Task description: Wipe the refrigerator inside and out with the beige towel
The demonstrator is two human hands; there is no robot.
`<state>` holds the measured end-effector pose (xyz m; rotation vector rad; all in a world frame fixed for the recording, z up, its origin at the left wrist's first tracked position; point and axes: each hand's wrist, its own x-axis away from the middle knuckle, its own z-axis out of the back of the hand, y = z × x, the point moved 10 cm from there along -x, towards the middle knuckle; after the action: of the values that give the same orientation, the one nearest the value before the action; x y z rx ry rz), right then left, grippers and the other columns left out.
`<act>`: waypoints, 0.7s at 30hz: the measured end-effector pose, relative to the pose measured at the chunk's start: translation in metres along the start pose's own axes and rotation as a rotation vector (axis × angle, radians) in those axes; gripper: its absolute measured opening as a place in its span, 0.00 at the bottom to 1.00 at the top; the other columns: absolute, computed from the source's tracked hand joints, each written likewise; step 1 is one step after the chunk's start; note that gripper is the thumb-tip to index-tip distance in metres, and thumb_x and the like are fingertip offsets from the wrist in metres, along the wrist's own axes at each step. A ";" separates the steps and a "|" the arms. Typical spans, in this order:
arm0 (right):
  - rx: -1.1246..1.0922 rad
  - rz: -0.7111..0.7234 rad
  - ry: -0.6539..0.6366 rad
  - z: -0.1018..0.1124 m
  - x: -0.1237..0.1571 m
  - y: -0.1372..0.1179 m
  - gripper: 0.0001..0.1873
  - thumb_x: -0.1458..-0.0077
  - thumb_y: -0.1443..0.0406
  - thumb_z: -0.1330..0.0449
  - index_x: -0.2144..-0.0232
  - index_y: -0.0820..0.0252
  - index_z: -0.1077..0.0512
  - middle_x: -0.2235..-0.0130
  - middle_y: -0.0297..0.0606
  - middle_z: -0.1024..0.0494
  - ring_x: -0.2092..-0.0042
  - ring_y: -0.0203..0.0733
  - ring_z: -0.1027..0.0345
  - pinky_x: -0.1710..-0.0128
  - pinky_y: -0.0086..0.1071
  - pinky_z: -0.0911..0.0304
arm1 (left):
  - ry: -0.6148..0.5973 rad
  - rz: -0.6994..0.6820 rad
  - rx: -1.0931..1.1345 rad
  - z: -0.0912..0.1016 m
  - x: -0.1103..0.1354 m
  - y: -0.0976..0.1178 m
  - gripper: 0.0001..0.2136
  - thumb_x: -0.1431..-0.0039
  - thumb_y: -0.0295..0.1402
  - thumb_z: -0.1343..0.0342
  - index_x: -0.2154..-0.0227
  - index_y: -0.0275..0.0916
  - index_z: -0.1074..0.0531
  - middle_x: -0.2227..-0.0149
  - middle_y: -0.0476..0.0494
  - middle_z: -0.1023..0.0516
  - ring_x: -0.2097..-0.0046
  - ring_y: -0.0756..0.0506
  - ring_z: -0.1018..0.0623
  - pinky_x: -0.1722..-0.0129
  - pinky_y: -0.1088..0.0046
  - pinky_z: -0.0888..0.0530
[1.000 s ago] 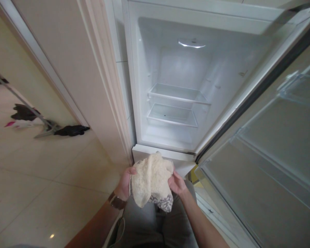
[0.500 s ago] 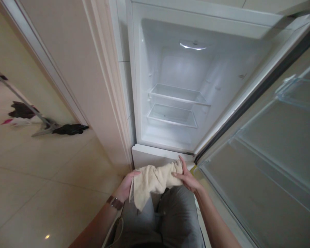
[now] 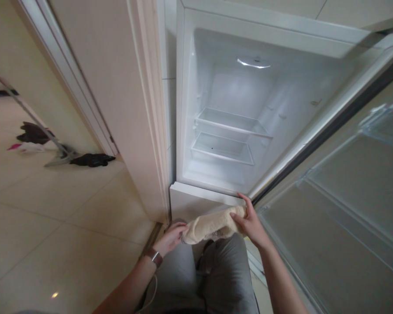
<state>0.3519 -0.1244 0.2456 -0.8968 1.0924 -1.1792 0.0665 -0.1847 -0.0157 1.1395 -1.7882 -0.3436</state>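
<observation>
Cloth (image 3: 198, 226), one, cream, patterned patch below: stretching between both hands above grey trousers (image 3: 180, 270), near the lower front edge of the open refrigerator (image 3: 242, 91). Left hand (image 3: 173, 237): gripping the cloth's left end; brown wristband (image 3: 156, 258) circling the wrist. Right hand (image 3: 250, 221): gripping the right end, one finger extending toward the refrigerator's lower right corner. Clear shelves (image 3: 231, 121), two: sitting low inside. Refrigerator door (image 3: 356, 196): standing open at the right edge. Crumpled black item (image 3: 93, 160): lying on the floor (image 3: 52, 231), left.
</observation>
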 end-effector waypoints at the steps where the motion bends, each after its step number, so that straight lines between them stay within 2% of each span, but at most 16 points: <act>1: 0.023 -0.010 -0.032 -0.002 0.000 -0.003 0.41 0.49 0.57 0.28 0.34 0.53 0.33 0.62 0.33 0.23 0.61 0.39 0.28 0.58 0.34 0.26 | -0.017 0.006 0.002 -0.005 -0.001 -0.004 0.16 0.55 0.29 0.26 0.65 0.38 0.25 0.68 0.50 0.20 0.65 0.48 0.19 0.66 0.77 0.27; 6: 0.072 -0.003 -0.120 -0.002 0.002 -0.019 0.43 0.43 0.55 0.31 0.30 0.52 0.39 0.58 0.36 0.24 0.57 0.41 0.29 0.54 0.34 0.28 | -0.153 0.112 -0.008 -0.035 -0.002 -0.021 0.09 0.49 0.30 0.28 0.68 0.33 0.22 0.65 0.40 0.17 0.59 0.43 0.18 0.57 0.71 0.25; 10: 0.093 -0.007 -0.102 0.007 0.004 -0.024 0.43 0.44 0.53 0.31 0.30 0.50 0.39 0.57 0.36 0.24 0.58 0.41 0.31 0.55 0.34 0.29 | -0.206 0.161 0.005 -0.045 0.003 -0.027 0.06 0.43 0.30 0.31 0.65 0.35 0.20 0.62 0.41 0.15 0.55 0.43 0.18 0.51 0.71 0.25; 13: 0.090 -0.028 -0.058 0.015 0.006 -0.023 0.44 0.46 0.52 0.30 0.31 0.50 0.38 0.57 0.36 0.24 0.61 0.40 0.32 0.59 0.33 0.29 | -0.242 0.248 0.003 -0.050 0.008 -0.037 0.09 0.39 0.33 0.32 0.61 0.33 0.19 0.58 0.37 0.15 0.52 0.42 0.18 0.47 0.69 0.25; 16: 0.054 -0.071 -0.048 0.016 0.009 -0.022 0.45 0.47 0.52 0.29 0.31 0.51 0.39 0.62 0.34 0.25 0.65 0.38 0.33 0.65 0.30 0.31 | -0.269 0.320 0.009 -0.054 0.010 -0.047 0.12 0.39 0.33 0.31 0.57 0.31 0.20 0.56 0.34 0.15 0.50 0.41 0.17 0.47 0.69 0.24; 21: 0.000 -0.156 -0.044 0.019 0.012 -0.020 0.50 0.46 0.50 0.30 0.28 0.50 0.45 0.70 0.28 0.30 0.73 0.35 0.38 0.74 0.27 0.37 | -0.313 0.311 0.063 -0.063 0.012 -0.044 0.15 0.41 0.29 0.31 0.52 0.30 0.21 0.53 0.33 0.15 0.49 0.40 0.16 0.47 0.69 0.23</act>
<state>0.3658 -0.1403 0.2674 -1.0181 1.0005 -1.2811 0.1411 -0.2023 -0.0059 0.8645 -2.2292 -0.2927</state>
